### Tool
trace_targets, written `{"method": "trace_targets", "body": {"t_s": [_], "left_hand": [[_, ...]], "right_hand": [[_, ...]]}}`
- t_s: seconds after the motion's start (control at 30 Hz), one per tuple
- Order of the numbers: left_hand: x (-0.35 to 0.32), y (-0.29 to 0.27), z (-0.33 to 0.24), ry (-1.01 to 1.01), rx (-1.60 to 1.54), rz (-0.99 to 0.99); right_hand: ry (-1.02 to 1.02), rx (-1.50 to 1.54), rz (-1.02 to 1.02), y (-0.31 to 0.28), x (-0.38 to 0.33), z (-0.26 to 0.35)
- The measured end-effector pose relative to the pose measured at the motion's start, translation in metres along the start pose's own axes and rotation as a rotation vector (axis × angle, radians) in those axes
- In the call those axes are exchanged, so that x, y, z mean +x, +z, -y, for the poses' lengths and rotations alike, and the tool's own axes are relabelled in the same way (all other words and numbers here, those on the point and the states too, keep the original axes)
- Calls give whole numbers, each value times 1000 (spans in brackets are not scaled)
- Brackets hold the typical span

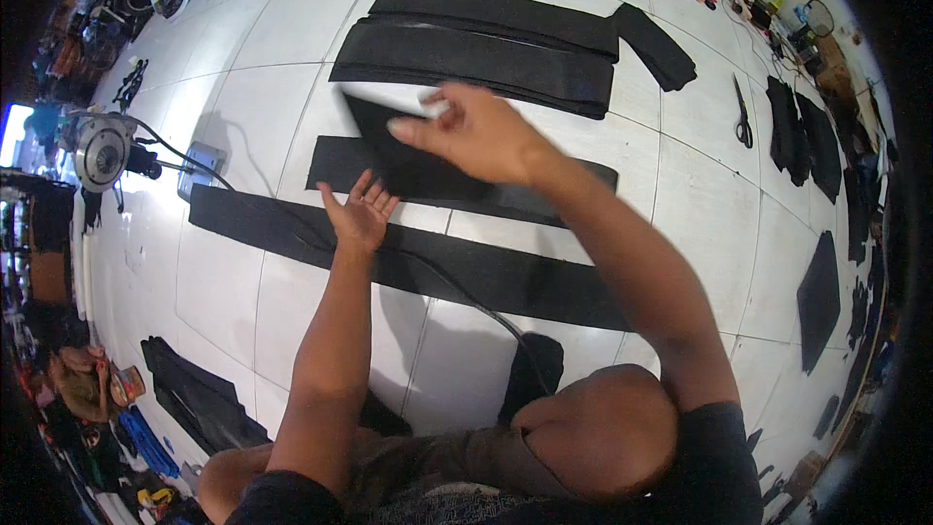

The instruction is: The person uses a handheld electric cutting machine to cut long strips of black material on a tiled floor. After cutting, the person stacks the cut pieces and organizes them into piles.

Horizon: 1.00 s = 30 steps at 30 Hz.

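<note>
My right hand (473,131) is raised over the white tiled floor and pinches the edge of a black fabric piece (389,141) with a white patch at its top. My left hand (361,214) is flat, fingers spread, pressing on a long black fabric strip (486,277) just below that piece. Another black strip (335,163) lies under the lifted piece. A stack of longer black strips (476,39) lies farther away.
An electric cutting machine (102,148) stands at the left, its black cable (457,292) running across the strips toward my knees. Scissors (742,115) lie at the right. More black pieces (818,297) are scattered right, a folded one (199,394) lower left. Clutter lines the edges.
</note>
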<state>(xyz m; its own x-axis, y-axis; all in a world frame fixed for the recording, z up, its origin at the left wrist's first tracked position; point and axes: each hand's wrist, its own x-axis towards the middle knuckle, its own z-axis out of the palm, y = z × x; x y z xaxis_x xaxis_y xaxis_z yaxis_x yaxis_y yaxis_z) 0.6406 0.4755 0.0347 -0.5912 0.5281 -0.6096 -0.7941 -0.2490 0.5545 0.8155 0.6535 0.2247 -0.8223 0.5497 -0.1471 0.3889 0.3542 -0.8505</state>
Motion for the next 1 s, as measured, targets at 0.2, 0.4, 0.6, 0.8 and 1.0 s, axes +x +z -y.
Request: {"method": "trace_targets", "body": {"t_s": [0.2, 0.4, 0.6, 0.8, 1.0], "left_hand": [[60, -15, 0, 36, 284, -78], [99, -17, 0, 63, 525, -288], [96, 15, 19, 371, 650, -326], [96, -11, 24, 329, 799, -492], [107, -20, 37, 205, 901, -368]], "right_hand": [[421, 62, -540, -14, -93, -224], [701, 266, -547, -3, -130, -285], [680, 38, -538, 4, -101, -270], [702, -57, -574, 8, -97, -284], [651, 224, -533, -5, -91, -334]]}}
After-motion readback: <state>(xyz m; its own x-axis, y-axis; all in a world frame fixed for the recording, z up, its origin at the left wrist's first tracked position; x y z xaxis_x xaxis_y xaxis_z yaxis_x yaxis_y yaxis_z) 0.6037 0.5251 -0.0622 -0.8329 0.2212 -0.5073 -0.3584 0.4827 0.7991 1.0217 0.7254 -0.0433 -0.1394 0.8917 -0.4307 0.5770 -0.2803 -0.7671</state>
